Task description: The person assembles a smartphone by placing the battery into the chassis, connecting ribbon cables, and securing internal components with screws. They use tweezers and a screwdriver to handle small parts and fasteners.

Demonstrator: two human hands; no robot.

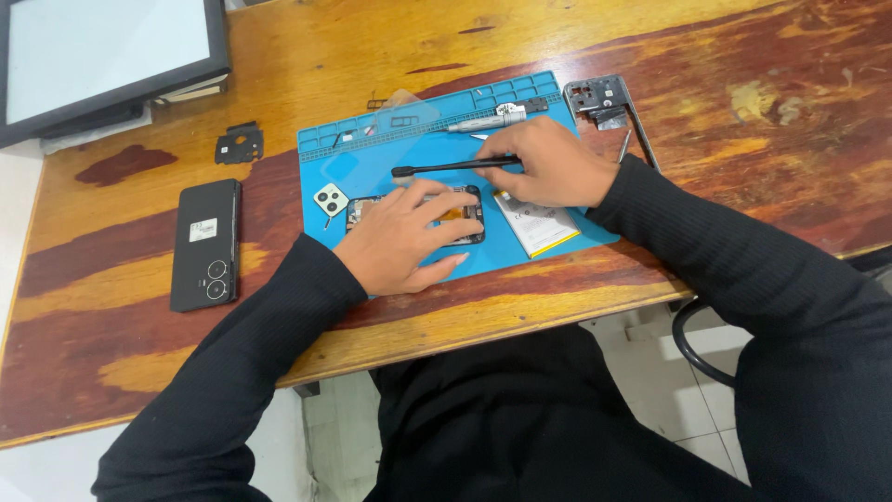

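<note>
- Pressing your left hand point(401, 240), fingers spread, on the opened phone point(462, 216).
- Your right hand point(548, 165) pinches a black brush point(446, 168).
- Battery point(537, 223), probably, lies alongside; black phone point(205, 244) well apart.

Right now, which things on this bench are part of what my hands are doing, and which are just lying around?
In use:
left hand pressing on the opened phone
right hand holding the black brush
blue mat

Lying about:
black phone
battery
camera module
metal frame
small black cover
monitor
</note>
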